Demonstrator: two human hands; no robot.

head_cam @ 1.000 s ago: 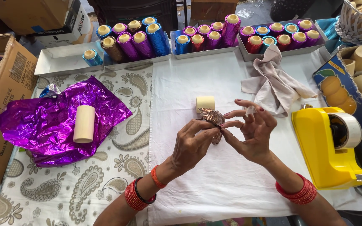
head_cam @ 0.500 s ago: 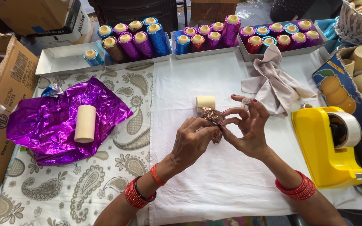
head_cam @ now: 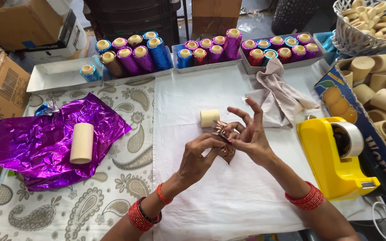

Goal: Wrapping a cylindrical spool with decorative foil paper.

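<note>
Head view: the left hand and right hand meet at mid-table, both pinching the copper foil around a cream cylinder, which steadies the wrap. The right hand's other fingers are spread, apparently to stay off the foil. The yellow tape dispenser stands near right; a purple foil sheet lies left.
</note>
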